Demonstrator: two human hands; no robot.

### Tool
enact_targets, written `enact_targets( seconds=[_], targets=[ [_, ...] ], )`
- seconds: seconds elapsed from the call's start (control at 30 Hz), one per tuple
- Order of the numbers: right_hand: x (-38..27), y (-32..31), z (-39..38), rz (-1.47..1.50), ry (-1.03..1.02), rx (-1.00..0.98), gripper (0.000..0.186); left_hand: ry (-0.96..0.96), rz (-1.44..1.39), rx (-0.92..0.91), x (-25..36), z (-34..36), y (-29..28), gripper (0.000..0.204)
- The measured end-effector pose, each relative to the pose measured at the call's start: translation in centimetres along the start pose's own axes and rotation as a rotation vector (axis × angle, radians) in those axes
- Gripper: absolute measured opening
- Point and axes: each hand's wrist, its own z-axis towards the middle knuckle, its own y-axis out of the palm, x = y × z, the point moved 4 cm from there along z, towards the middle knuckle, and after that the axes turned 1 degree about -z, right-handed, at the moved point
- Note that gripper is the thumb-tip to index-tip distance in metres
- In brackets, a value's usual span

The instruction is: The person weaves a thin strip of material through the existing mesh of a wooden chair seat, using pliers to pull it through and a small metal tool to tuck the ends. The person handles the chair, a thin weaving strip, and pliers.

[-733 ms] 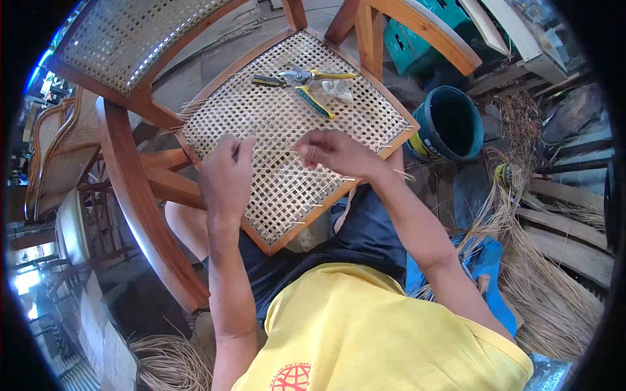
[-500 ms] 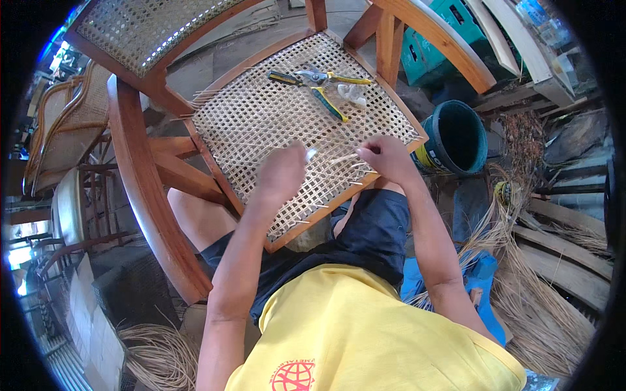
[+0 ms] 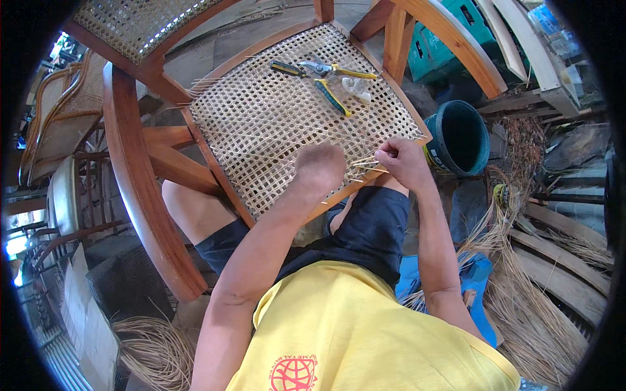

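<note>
A wooden chair frame (image 3: 225,189) with a woven cane seat (image 3: 254,104) lies across my knees. My left hand (image 3: 321,168) is closed over the weave close to the near edge; its fingertips and whatever they hold are hidden. My right hand (image 3: 403,159) pinches at pale cane strands (image 3: 365,164) whose loose ends stick out over the near right rail. On the far part of the seat rest pruning shears (image 3: 319,67) with yellow handles, a tool with a green and yellow grip (image 3: 332,98), and a small whitish translucent lump (image 3: 357,88).
Right of the seat stands a dark green bucket (image 3: 460,140), with a green crate (image 3: 443,49) beyond it. Bundles of cane strands lie at the right (image 3: 521,293) and lower left (image 3: 153,345). Other chairs (image 3: 62,124) stand at the left. Planks (image 3: 561,260) lie at the far right.
My left hand has moved right, closer to my right hand, and a white bit seen at its fingers is hidden now. My right hand has shifted slightly right. The view has shifted a little.
</note>
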Motion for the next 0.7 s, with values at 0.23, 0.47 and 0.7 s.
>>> enact_targets(
  seconds=[0.23,0.47,0.7],
  targets=[
    [1.8,1.6,1.6,-0.076,-0.137,-0.046,0.017,-0.021,-0.261,0.278,0.3,-1.5,3.3,0.017],
    [-1.8,4.3,1.0,-0.118,-0.204,-0.119,0.022,0.127,-0.165,0.229,-2.1,0.7,4.4,0.032],
    [-1.5,5.0,0.3,-0.299,-0.123,-0.109,0.015,-0.455,-0.286,0.351,-8.6,-6.2,-2.3,0.036]
  ],
)
